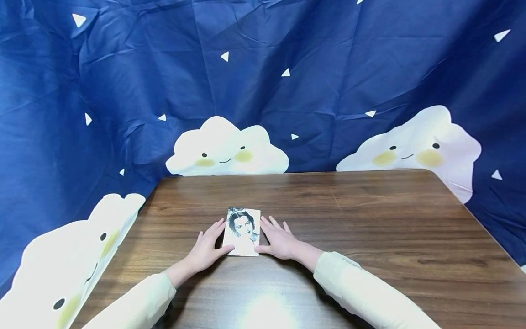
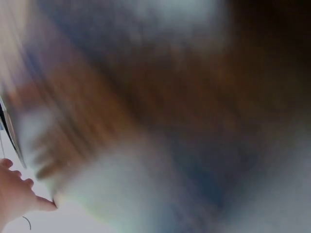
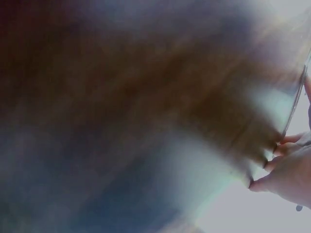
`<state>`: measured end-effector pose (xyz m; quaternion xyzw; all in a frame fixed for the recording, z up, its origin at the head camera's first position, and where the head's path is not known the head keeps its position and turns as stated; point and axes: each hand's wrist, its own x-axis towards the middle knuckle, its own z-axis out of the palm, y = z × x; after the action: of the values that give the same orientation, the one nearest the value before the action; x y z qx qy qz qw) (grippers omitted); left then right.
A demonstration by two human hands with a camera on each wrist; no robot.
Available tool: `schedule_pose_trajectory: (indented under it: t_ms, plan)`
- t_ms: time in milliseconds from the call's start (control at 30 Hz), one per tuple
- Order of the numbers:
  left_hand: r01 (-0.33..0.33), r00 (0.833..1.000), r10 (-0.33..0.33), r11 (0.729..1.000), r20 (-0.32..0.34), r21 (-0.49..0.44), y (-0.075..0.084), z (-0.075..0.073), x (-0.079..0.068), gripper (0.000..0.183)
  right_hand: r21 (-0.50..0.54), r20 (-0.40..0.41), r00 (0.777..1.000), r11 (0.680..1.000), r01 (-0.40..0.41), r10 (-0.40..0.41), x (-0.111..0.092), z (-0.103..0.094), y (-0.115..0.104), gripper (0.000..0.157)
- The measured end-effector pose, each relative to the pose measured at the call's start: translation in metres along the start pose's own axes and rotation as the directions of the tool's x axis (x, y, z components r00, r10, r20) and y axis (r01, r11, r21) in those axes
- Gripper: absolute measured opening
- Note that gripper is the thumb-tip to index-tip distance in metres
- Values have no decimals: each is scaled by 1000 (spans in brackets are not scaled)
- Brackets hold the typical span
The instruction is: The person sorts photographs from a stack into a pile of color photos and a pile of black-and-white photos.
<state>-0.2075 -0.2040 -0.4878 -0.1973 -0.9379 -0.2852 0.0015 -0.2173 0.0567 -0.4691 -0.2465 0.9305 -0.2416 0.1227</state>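
Observation:
A small white card or thin booklet (image 1: 246, 246) with a black-and-white portrait lies flat on the wooden table (image 1: 370, 214), left of centre. Along its left side rests my left hand (image 1: 205, 251), fingers extended, the thumb over the lower left corner. My right hand (image 1: 280, 241) lies at the opposite side with fingers spread and its thumb at the lower right edge. The left wrist view catches part of the left hand (image 2: 17, 196) at its lower left, beside a thin edge. At the right of the right wrist view, fingertips of the right hand (image 3: 291, 170) touch the glossy tabletop.
A blue cloth (image 1: 263, 82) with white triangles hangs behind the table. Smiling clouds, such as the right one (image 1: 411, 146), are printed on it. Bright light reflects off the table's near part. Most of both wrist views is blurred brown and blue.

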Motion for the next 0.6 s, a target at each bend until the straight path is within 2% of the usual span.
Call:
schedule_pose_trajectory:
  t_ms: [133,267,600]
  plan:
    - [-17,995,8,996,-99,-89,2,0,3,63,21,-5,1000,1000,-14,15,0,-1,0,85]
    - [-12,986,-7,993,-167,-115,3,2,5,56,94,-19,1000,995,-20,21,2,-3,-1,86]
    - [57,978,-88,985,-190,-161,6,4,4,56,292,-61,998,956,2,16,2,-4,-3,82]
